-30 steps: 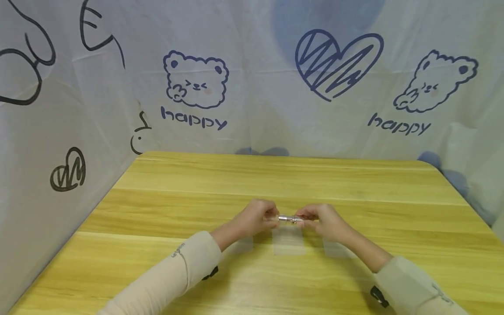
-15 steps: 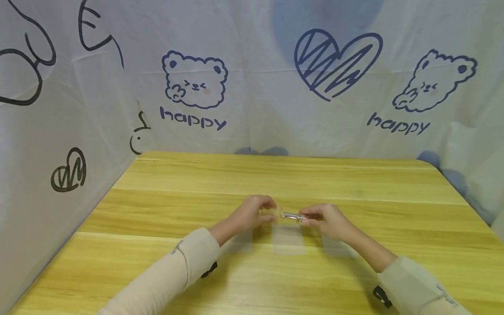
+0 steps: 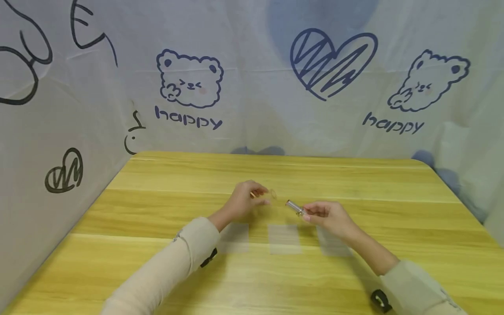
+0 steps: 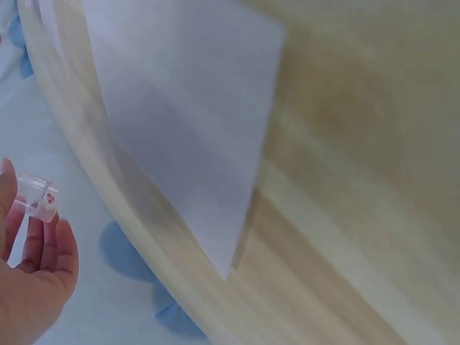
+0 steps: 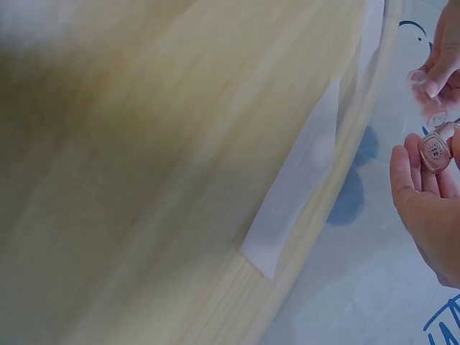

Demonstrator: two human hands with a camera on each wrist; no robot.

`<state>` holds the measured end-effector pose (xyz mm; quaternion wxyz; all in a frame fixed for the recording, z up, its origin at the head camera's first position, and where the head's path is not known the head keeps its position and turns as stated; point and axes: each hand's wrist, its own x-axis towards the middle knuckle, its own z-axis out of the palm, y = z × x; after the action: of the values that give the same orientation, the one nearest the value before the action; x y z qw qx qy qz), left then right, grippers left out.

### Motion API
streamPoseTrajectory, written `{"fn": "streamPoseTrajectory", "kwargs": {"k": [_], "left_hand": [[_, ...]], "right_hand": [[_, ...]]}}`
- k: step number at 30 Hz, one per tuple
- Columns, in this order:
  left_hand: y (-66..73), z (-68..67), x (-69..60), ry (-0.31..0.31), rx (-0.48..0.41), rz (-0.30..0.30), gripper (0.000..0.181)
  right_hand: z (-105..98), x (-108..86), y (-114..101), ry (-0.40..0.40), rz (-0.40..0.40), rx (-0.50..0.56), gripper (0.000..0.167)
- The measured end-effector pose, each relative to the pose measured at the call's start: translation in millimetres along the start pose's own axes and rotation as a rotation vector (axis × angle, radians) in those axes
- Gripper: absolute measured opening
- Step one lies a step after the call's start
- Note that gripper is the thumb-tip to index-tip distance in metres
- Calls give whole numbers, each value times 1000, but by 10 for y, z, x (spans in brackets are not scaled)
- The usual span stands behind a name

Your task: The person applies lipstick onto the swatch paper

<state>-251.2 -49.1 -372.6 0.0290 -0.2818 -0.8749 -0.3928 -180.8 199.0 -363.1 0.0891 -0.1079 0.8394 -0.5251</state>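
Holding two pieces apart looks like the current step. Left hand [image 3: 243, 200] has a clear cap [image 4: 37, 197] pinched in loosely curled fingers. Then, above the table [image 3: 189, 175], a silvery tube [image 3: 294, 207] slants lengthwise, free end aimed far-left, near end pinched by the right hand [image 3: 331, 218]. Next move probably needs steady grips.

Diffuse light casts soft shadows on the tabletop [image 3: 354, 183], while both wrist views look dim and blurry.
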Motion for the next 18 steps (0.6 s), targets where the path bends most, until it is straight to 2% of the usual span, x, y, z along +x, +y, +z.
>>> {"fn": "streamPoseTrajectory", "kwargs": {"k": [9,18], "left_hand": [[-119,-44,99,-47,-54,-145,24],[-246,-47,128,-98,-22,-188,20]], "right_hand": [[33,-39,-35,15,14,64,35],[75,-27,-63,31,19,102,35]]}}
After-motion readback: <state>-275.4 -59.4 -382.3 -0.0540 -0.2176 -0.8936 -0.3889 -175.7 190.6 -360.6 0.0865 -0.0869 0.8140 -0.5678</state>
